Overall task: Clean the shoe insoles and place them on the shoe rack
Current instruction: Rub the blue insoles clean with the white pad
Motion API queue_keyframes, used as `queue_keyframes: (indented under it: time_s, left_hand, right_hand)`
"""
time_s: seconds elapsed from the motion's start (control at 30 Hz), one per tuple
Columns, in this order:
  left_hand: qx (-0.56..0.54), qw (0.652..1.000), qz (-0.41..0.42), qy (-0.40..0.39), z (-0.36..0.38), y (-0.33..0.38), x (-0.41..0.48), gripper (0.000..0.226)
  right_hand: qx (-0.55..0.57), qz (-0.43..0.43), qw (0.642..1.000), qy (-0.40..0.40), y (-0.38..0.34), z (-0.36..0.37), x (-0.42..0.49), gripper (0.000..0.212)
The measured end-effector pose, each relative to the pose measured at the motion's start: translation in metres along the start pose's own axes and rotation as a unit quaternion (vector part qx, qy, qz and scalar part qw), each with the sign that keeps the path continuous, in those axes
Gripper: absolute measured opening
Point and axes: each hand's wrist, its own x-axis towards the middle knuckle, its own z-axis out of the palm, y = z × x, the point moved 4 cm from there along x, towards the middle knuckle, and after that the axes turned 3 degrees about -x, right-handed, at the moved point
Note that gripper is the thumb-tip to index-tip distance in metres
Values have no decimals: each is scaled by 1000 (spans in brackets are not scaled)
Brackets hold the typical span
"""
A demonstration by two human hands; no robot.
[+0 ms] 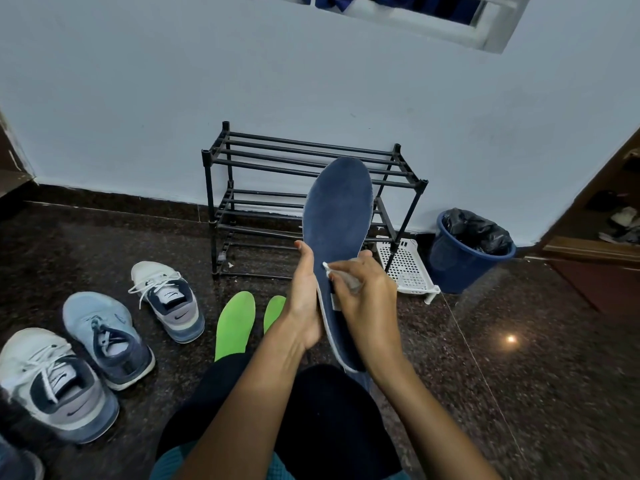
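Note:
A dark blue insole (337, 216) stands upright in front of me, toe end up. My left hand (306, 299) grips its left edge near the heel. My right hand (363, 299) pinches a small white wipe (341, 271) and presses it against the insole's blue face. Two bright green insoles (235, 323) (274, 311) lie on the dark floor behind my left forearm, the right one partly hidden. The black tube shoe rack (263, 161) stands against the wall with bare shelves.
Three pale sneakers (168, 299) (107, 337) (55, 382) sit on the floor at the left. A white perforated basket (407, 268) leans beside the rack's right leg. A blue bin (464, 258) with a black liner stands further right, next to a wooden door frame (595, 251).

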Motion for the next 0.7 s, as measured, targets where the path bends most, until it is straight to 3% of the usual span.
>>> queue_keyframes:
  time_s: [0.23, 0.5, 0.7]
  left_hand:
    - [-27, 999, -7, -35, 2, 2, -1, 91]
    - [5, 1000, 7, -28, 4, 0, -2, 90]
    - [-5, 999, 13, -29, 3, 2, -4, 89]
  right_hand:
    - [54, 2, 998, -24, -8, 3, -20, 17]
    - [12, -7, 1000, 1, -6, -2, -3, 15]
    - [58, -2, 998, -23, -9, 1, -19, 18]
